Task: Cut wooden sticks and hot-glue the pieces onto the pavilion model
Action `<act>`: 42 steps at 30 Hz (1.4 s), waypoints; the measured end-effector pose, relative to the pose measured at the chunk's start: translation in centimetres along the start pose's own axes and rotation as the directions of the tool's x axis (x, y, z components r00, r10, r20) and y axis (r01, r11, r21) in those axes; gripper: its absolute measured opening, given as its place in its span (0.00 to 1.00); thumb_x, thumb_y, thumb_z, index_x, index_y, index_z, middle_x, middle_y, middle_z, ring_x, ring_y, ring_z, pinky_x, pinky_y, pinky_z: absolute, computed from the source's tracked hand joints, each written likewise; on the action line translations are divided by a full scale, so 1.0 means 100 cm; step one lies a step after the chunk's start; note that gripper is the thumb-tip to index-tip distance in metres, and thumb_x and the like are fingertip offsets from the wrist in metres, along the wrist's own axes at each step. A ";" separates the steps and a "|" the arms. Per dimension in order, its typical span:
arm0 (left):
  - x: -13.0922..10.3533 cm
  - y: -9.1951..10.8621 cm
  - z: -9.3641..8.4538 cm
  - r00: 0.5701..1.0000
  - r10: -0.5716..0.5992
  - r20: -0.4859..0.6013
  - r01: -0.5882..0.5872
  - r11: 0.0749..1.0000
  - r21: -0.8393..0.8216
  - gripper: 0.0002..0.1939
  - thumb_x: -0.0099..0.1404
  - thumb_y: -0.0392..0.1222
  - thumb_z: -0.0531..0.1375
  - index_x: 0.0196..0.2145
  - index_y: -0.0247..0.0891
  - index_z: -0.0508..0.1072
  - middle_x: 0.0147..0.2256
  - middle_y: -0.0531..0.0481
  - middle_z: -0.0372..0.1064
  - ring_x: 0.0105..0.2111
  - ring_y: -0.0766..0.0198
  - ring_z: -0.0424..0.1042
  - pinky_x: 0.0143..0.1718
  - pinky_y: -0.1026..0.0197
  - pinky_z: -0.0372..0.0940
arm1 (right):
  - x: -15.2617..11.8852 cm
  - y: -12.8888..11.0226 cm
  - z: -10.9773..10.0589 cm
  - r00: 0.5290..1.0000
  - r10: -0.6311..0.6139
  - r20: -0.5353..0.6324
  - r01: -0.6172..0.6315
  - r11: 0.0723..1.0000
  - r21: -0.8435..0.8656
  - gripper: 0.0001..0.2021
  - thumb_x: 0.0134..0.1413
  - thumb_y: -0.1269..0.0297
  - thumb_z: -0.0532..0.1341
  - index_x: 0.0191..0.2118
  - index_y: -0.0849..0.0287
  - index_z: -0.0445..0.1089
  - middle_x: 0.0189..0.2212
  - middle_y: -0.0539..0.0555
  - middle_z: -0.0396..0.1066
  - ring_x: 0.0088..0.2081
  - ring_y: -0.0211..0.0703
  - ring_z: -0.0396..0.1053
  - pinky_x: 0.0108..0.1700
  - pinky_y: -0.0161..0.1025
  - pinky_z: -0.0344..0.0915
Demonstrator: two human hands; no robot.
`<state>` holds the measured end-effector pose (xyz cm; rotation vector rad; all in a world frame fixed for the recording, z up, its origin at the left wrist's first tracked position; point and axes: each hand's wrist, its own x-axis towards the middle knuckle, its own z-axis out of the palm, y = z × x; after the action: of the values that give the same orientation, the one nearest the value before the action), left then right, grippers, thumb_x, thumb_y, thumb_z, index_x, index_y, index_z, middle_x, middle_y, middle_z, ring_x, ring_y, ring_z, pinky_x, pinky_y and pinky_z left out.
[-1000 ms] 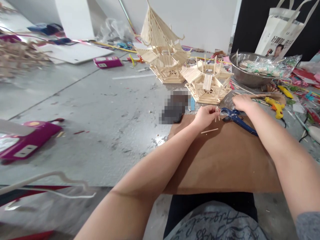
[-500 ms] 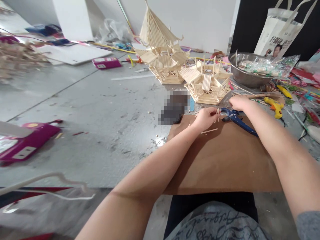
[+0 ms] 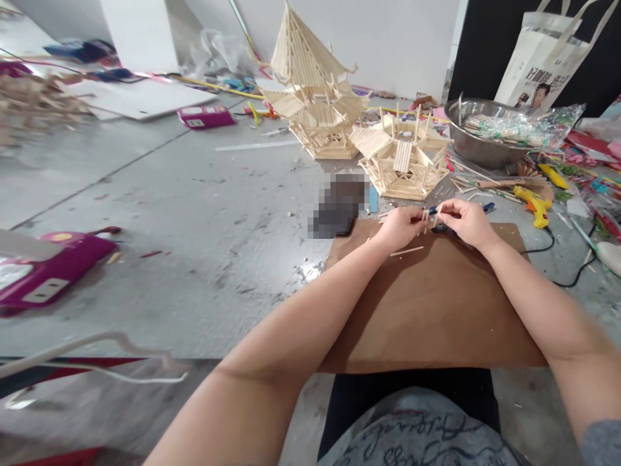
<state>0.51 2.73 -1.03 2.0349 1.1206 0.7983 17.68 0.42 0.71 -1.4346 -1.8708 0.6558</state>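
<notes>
Over the far part of a brown board, my left hand pinches a small piece made of short wooden sticks. Close beside it, my right hand holds a short wooden stick between thumb and fingertips. Whether that stick touches the piece is too small to tell. Blue pliers lie on the board, mostly hidden under my right hand. A loose stick rests on the board near my left wrist. Just behind my hands stands a low, roofless stick pavilion.
A taller stick pagoda stands behind. A phone lies left of the board. To the right are a yellow glue gun with a black cord and a metal bowl of bagged sticks. Purple power strips sit left.
My right hand has come left and nearer from the far side of the pliers. It now holds a stick beside my left hand, which has barely moved.
</notes>
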 end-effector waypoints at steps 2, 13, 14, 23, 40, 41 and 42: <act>0.000 0.001 -0.001 1.000 0.013 0.013 -0.013 1.000 0.015 0.08 0.54 0.40 0.55 0.25 0.34 0.73 0.23 0.53 0.68 0.23 0.70 0.62 0.27 0.67 0.56 | -0.004 -0.001 0.007 1.000 -0.014 0.011 0.014 1.000 0.002 0.09 0.49 0.62 0.56 0.34 0.61 0.67 0.33 0.53 0.73 0.35 0.37 0.69 0.42 0.35 0.62; 0.003 -0.006 -0.002 0.999 0.045 0.015 -0.046 0.992 0.115 0.12 0.55 0.44 0.55 0.21 0.33 0.71 0.19 0.55 0.63 0.22 0.71 0.58 0.25 0.67 0.52 | -0.001 0.002 0.015 0.995 -0.097 0.018 0.099 0.969 -0.227 0.05 0.48 0.67 0.58 0.31 0.60 0.70 0.30 0.53 0.74 0.34 0.39 0.70 0.45 0.40 0.57; 0.003 -0.006 -0.002 0.999 0.049 0.016 -0.050 0.991 0.122 0.13 0.55 0.44 0.55 0.21 0.33 0.71 0.19 0.55 0.63 0.22 0.71 0.58 0.25 0.67 0.52 | -0.001 0.002 0.016 0.993 -0.115 0.009 0.114 0.964 -0.240 0.05 0.47 0.67 0.58 0.31 0.60 0.70 0.29 0.53 0.74 0.33 0.40 0.70 0.45 0.41 0.57; 0.001 0.004 -0.015 0.989 0.056 -0.140 0.011 0.901 0.433 0.14 0.59 0.40 0.50 0.23 0.34 0.71 0.23 0.49 0.67 0.25 0.65 0.64 0.28 0.63 0.58 | 0.006 0.007 -0.019 0.935 -0.134 -0.328 -0.051 0.865 -0.499 0.11 0.50 0.68 0.53 0.38 0.62 0.69 0.34 0.58 0.73 0.39 0.48 0.69 0.44 0.48 0.60; -0.006 0.011 -0.007 0.939 0.309 -0.148 -0.314 0.949 -0.007 0.16 0.58 0.46 0.56 0.41 0.35 0.71 0.42 0.44 0.68 0.43 0.63 0.67 0.44 0.60 0.62 | -0.021 -0.021 0.035 0.645 -0.678 0.354 0.694 0.326 -0.642 0.15 0.55 0.73 0.48 0.36 0.65 0.72 0.37 0.59 0.73 0.44 0.48 0.67 0.54 0.51 0.53; -0.007 0.012 -0.008 0.952 0.290 -0.102 -0.295 0.955 -0.038 0.16 0.57 0.46 0.56 0.40 0.35 0.71 0.39 0.45 0.69 0.40 0.64 0.68 0.42 0.61 0.63 | -0.022 -0.021 0.037 0.629 -0.683 0.370 0.707 0.305 -0.638 0.15 0.55 0.73 0.48 0.35 0.65 0.72 0.36 0.59 0.73 0.42 0.47 0.67 0.52 0.50 0.56; -0.007 0.013 -0.008 0.963 0.262 -0.062 -0.267 0.961 -0.071 0.15 0.56 0.46 0.57 0.38 0.34 0.72 0.36 0.46 0.70 0.37 0.65 0.69 0.40 0.61 0.63 | -0.022 -0.021 0.038 0.623 -0.681 0.385 0.714 0.294 -0.635 0.14 0.55 0.73 0.49 0.35 0.65 0.72 0.35 0.59 0.73 0.41 0.47 0.68 0.49 0.48 0.59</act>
<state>0.21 1.77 0.37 2.1347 0.8391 1.0170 13.82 -2.23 -0.70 -0.7620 -2.6699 -0.6503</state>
